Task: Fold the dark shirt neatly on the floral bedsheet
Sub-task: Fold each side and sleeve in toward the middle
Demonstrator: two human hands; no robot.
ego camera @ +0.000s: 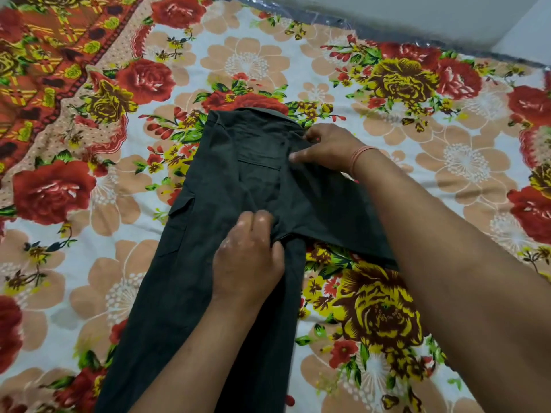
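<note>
The dark shirt lies lengthwise on the floral bedsheet, collar end far from me, with a chest pocket facing up. Its right side is partly folded inward, and a flap of cloth sticks out to the right under my right forearm. My left hand presses down on the middle of the shirt, fingers pinching a bunched fold. My right hand rests near the collar on the right edge, fingers gripping the fabric there. A thread band circles my right wrist.
The bedsheet covers the whole bed, with an orange patterned border at the far left. A grey wall runs along the bed's far right edge. Open sheet lies on both sides of the shirt.
</note>
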